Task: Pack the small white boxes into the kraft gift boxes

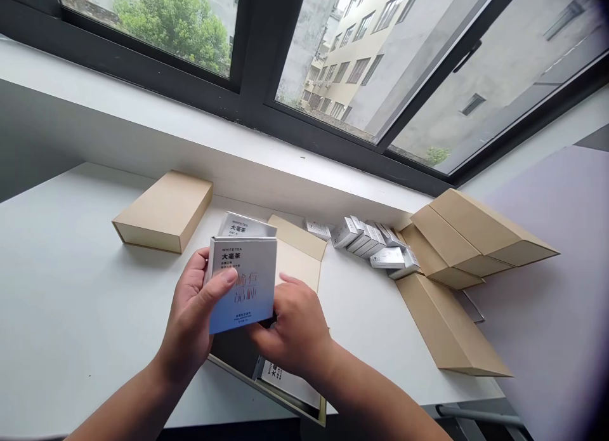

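Note:
My left hand (193, 301) is closed around two small white-and-blue tea boxes, thumb across the front. The front tea box (242, 301) stands upright with "WHITE TEA" printed on it; the second tea box (247, 225) rises just behind. Beneath my hands lies an open tan carton (299, 254) with its lid folded back. Inside it, a white tea box (291, 382) lies at the near right. My right hand (295, 323) is over the carton, fingers curled and partly hidden behind the held boxes. What it grips, if anything, is out of sight.
A closed tan carton (164, 209) lies at the back left. Several tea boxes (366, 235) are heaped along the wall at right. Several tan cartons (476, 238) are stacked at the table's right edge, with another carton (451, 327) nearer. Windows (333, 60) rise behind the sill.

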The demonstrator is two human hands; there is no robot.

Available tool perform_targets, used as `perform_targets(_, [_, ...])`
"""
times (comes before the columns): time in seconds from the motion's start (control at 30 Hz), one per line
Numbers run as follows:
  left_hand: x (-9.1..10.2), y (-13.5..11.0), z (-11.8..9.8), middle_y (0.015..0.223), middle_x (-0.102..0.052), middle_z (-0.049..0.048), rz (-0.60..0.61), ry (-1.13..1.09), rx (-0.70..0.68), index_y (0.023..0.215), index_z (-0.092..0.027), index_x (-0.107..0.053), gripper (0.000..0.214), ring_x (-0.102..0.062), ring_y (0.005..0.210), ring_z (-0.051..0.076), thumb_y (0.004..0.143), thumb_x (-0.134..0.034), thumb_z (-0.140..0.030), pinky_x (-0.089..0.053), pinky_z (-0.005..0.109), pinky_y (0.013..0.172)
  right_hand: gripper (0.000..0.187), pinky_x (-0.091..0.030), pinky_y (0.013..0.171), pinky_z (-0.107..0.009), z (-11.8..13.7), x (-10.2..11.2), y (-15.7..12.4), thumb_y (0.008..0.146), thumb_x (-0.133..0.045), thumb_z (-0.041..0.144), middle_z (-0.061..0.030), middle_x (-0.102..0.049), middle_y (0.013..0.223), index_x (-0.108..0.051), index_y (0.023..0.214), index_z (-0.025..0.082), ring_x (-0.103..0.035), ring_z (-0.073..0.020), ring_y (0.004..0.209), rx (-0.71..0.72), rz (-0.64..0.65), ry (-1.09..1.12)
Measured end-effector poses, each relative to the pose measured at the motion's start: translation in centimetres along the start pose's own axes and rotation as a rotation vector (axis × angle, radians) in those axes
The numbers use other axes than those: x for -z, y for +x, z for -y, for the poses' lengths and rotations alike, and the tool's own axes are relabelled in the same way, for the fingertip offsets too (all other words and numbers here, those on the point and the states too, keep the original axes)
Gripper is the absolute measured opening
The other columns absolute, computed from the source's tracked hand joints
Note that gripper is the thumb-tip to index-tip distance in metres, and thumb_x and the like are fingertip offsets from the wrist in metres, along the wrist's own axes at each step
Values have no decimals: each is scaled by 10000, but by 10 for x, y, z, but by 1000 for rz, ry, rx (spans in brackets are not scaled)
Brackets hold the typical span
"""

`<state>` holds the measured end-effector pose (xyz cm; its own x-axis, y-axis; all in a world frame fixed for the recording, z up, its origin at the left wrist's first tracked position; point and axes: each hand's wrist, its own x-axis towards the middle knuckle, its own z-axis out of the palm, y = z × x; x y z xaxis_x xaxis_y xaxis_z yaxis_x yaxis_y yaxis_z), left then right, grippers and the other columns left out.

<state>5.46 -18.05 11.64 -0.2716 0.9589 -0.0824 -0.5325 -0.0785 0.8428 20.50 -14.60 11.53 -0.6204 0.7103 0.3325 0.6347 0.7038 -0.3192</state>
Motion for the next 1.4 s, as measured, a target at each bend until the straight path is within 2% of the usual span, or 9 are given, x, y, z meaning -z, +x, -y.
perform_targets(0.13, [9, 1, -12, 1064, -731, 83, 90, 98, 111, 1164, -212, -604, 547, -708, 823, 225, 748, -781, -520, -575, 283, 663, 450, -382, 560, -240, 3, 13, -4, 868, -685, 550, 25, -672, 593, -594, 582, 215, -591, -119, 539, -56, 137, 124])
perform_targets(0.23, [17, 1, -15, 1074, -733, 96, 101, 141, 119, 1158, -196, -592, 566, -710, 815, 236, 749, -776, -540, -549, 265, 595, 520, -411, 567, -254, 0, 30, -6, 686, -808, 702, 22, -635, 606, -616, 674, 219, -587, -136, 571, -163, -36, 242])
perform_targets(0.3, [16, -2, -15, 1107, -727, 104, 97, 161, 123, 1190, -192, -576, 588, -717, 878, 265, 761, -760, -550, -535, 256, 573, 716, -520, 700, -318, -5, 37, -5, 505, -907, 712, -51, -717, 916, -665, 977, 231, -678, -227, 830, -205, -188, 372])
perform_targets(0.4, [10, -10, -11, 1198, -697, 97, 96, 189, 117, 1355, -241, -502, 650, -717, 941, 272, 821, -701, -553, -563, 276, 623, 1157, -573, 883, -442, -11, 33, -1, 526, -931, 665, -130, -562, 1414, -378, 1485, 330, -626, -314, 1185, -234, -80, 761])
perform_targets(0.57, [14, -15, 7, 1471, -501, 75, 98, 408, -148, 1577, -464, -125, 764, -651, 1147, 256, 963, -581, -460, -601, 394, 865, 758, -589, 859, -389, -9, 12, 2, 840, -795, 485, -30, -643, 1185, -336, 1436, 384, -663, -201, 996, -319, 30, 1255])
perform_targets(0.73, [26, -6, 11, 1378, -547, 36, 215, 721, -343, 1324, -392, -523, 312, -600, 1139, 212, 1013, -530, -406, -542, 325, 882, 572, -568, 773, -320, -5, 11, -4, 871, -774, 411, -4, -635, 1064, -418, 1312, 339, -630, -155, 881, -366, 34, 1260])
perform_targets(1.0, [22, -3, 18, 1434, -520, 8, 217, 668, -328, 1178, -366, -655, 209, -518, 1346, 232, 987, -595, -426, -470, 355, 1084, 538, -573, 693, -310, -2, -1, -13, 856, -770, 400, -33, -653, 1083, -428, 1261, 307, -658, -164, 824, -357, -145, 1038])
perform_targets(1.23, [14, -29, 16, 1590, -410, 123, 243, 671, -83, 1565, -415, -97, 802, -481, 1419, 350, 945, -590, -545, -415, 596, 1151, 666, -586, 702, -327, 1, -6, -13, 750, -867, 385, -19, -651, 1090, -420, 1237, 309, -686, -169, 802, -339, -414, 848])
perform_targets(1.4, [10, -21, 6, 1616, -360, 156, 387, 842, -50, 1599, -413, 108, 1293, -490, 1408, 392, 727, -843, -496, -471, 566, 1117, 563, -583, 812, -405, -7, -4, -14, 934, -624, 585, -89, -638, 1211, -353, 1343, 310, -683, -235, 954, -323, -256, 843])
